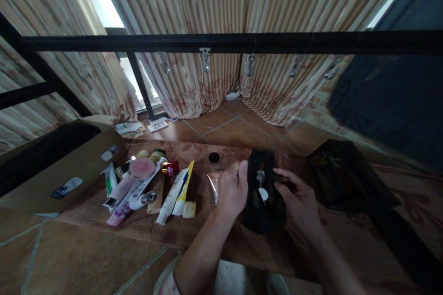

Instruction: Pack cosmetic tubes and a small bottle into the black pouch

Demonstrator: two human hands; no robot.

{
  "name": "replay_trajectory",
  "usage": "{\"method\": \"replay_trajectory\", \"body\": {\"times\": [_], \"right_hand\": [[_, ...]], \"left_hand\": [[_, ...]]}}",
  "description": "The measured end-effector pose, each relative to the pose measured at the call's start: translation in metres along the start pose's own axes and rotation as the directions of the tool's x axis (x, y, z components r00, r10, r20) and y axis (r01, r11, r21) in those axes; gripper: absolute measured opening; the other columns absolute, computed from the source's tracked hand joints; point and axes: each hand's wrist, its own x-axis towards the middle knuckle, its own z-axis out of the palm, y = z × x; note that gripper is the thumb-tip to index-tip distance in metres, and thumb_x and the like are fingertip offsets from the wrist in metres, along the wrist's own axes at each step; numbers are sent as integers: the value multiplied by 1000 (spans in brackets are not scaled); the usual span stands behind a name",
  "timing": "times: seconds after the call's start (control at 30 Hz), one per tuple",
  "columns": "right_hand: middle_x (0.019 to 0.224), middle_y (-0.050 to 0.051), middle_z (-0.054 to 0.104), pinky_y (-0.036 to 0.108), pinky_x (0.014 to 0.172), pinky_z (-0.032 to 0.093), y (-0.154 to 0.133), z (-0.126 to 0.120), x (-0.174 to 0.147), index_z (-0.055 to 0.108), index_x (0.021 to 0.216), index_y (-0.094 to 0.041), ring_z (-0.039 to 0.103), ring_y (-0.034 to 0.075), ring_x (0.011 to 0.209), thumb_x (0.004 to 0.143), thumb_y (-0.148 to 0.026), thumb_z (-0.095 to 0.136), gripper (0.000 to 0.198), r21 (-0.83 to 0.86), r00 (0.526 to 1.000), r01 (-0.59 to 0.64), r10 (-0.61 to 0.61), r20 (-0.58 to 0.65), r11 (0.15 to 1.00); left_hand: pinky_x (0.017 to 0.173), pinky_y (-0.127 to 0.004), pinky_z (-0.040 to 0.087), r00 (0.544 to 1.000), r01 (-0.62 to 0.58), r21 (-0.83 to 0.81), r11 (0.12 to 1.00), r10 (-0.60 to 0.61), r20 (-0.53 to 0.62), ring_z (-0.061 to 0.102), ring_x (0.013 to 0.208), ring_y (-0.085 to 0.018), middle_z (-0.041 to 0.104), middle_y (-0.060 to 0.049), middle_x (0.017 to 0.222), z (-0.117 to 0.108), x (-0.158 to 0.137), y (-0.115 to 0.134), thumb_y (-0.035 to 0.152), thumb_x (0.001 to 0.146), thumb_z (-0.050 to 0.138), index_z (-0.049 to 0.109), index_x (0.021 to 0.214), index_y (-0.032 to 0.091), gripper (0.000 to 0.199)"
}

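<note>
Striped cream curtains with reddish flowers (211,4) hang behind a black metal bar (221,43), and a long reddish-brown cloth (187,237) lies over the brown tile floor (226,122). On the cloth, a soft black mesh bag (265,221) stands open at the top, between the two hands. Inside it I can see a small white round thing (263,194) and a pale, cloudy thing (260,178); the rest is too dark to tell. The right hand (299,200) pinches the bag's right edge with thumb and fingers. The left hand (233,189) is curled up against the bag's left side, but I cannot tell what its fingers grip. Just beside it is a shiny copper-pink tube (213,186), partly hidden. Near that lies a flat round black lid (213,157). Over on the right sits a black see-through box-shaped bag (342,184), with dim things inside. On the left, a brown cardboard box (93,161) holds something big and black (65,143). Next to the box is a messy pile of tubes and jars (133,189).
</note>
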Motion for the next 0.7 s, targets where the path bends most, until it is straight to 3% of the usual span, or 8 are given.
{"method": "replay_trajectory", "body": {"times": [0.7], "right_hand": [[90, 7, 74, 32, 68, 55, -1, -1, -1, 74, 108, -21, 70, 20, 78, 78, -33, 66, 33, -26, 999, 37, -37, -11, 999]], "left_hand": [[57, -27, 27, 999, 30, -25, 999, -29, 39, 38, 55, -12, 35, 4, 56, 1, -1, -1, 40, 100, 35, 36, 62, 22, 42]]}}
